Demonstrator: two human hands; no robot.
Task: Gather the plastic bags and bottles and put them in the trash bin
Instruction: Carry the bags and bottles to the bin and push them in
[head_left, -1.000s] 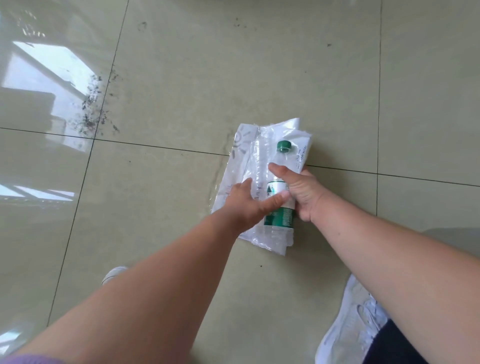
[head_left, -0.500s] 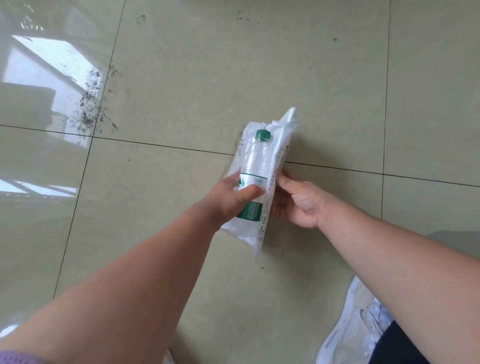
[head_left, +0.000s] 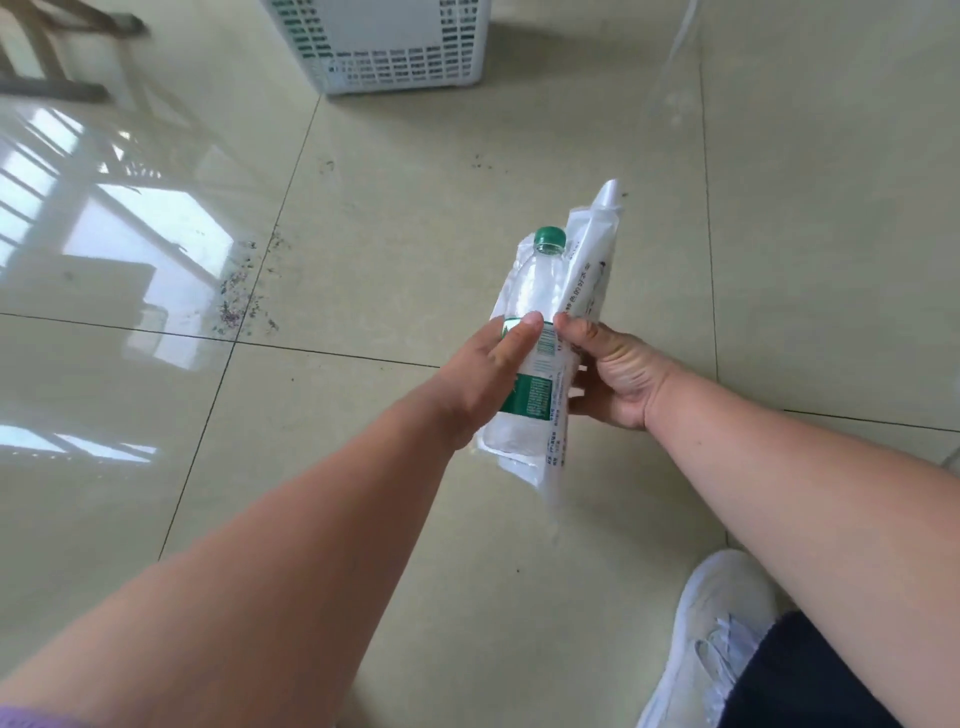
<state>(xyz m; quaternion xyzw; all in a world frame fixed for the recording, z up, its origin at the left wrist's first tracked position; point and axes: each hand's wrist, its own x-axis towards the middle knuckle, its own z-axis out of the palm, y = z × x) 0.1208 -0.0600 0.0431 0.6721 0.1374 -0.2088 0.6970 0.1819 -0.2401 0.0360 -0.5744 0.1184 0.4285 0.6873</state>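
Observation:
A clear plastic bottle (head_left: 537, 291) with a green cap and green label is held off the floor, cap pointing away from me. My left hand (head_left: 485, 376) wraps its labelled middle from the left. A white plastic bag (head_left: 589, 270) with printed text is folded against the bottle's right side and hangs below it. My right hand (head_left: 610, 376) pinches the bag and presses it to the bottle. A white slotted trash bin (head_left: 400, 47) stands on the floor at the top of the view, well beyond my hands.
Glossy beige floor tiles with dark grout lines lie all around. A patch of dark crumbs (head_left: 241, 301) is at the left. Wooden furniture legs (head_left: 57, 57) stand at the top left. My white shoe (head_left: 711, 634) is at the lower right. Another clear plastic piece (head_left: 670, 83) lies right of the bin.
The bottle and bag came up off the floor, the bag folded against the bottle. My view tilted up, bringing the trash bin and furniture legs into sight.

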